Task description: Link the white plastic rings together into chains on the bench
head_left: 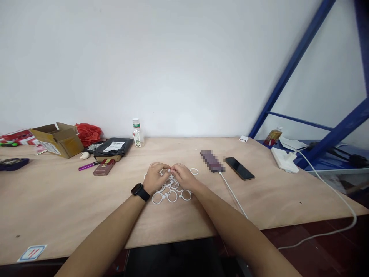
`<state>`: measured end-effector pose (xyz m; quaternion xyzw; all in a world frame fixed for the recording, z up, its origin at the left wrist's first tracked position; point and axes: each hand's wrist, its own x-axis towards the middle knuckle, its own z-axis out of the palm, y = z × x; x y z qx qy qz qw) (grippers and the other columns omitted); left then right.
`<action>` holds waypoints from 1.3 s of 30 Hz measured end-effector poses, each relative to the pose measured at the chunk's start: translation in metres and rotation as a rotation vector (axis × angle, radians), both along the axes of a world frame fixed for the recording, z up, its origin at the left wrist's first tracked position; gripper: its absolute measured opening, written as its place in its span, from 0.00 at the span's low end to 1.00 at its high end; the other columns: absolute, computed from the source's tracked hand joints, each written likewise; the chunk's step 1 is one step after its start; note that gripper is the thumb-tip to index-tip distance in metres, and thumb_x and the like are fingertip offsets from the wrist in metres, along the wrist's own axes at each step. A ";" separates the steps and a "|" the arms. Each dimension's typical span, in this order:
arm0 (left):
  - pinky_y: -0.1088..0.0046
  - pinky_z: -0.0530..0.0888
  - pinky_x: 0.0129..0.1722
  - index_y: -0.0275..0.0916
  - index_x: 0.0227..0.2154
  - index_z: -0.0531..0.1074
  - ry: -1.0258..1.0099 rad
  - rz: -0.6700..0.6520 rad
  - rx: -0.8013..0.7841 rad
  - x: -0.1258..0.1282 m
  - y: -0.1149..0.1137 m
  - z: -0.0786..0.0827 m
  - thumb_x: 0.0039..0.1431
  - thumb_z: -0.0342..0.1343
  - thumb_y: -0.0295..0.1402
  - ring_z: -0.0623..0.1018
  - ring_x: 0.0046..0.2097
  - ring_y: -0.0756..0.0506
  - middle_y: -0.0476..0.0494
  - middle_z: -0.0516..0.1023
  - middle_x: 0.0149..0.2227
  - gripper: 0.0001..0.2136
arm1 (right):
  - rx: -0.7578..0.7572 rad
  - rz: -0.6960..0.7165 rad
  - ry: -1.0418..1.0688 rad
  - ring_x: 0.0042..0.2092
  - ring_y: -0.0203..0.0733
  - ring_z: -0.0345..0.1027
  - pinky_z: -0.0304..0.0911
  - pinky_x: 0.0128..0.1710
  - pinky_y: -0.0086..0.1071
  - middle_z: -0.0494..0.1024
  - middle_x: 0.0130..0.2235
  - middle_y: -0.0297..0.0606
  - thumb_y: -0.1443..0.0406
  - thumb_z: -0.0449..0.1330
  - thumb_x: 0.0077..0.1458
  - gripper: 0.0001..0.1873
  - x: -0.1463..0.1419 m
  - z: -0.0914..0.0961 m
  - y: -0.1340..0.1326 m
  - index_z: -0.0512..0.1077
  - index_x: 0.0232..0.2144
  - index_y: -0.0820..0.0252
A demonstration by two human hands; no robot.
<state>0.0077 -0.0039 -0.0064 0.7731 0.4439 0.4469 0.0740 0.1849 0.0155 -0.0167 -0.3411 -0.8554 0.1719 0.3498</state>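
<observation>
Over the middle of the table, my left hand and my right hand meet at the fingertips. Both are closed in a pinch on a small white plastic ring, mostly covered by the fingers. Several more white plastic rings lie loosely overlapping on the wood under and in front of my hands; each seems to have a small knob or clasp. One separate ring lies just beyond my right hand. A black watch is on my left wrist.
A cardboard box, black parcel, dark red box and clear bottle stand left. Rightward lie a blurred phone with a white cable, a dark phone and a power strip. Blue metal beams rise beyond.
</observation>
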 end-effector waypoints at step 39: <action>0.59 0.63 0.53 0.43 0.35 0.77 0.236 0.062 0.100 -0.009 0.005 0.004 0.61 0.53 0.35 0.76 0.43 0.44 0.46 0.81 0.39 0.08 | -0.016 -0.038 0.060 0.39 0.39 0.68 0.60 0.40 0.30 0.76 0.37 0.37 0.66 0.54 0.61 0.06 -0.002 0.009 -0.006 0.71 0.38 0.58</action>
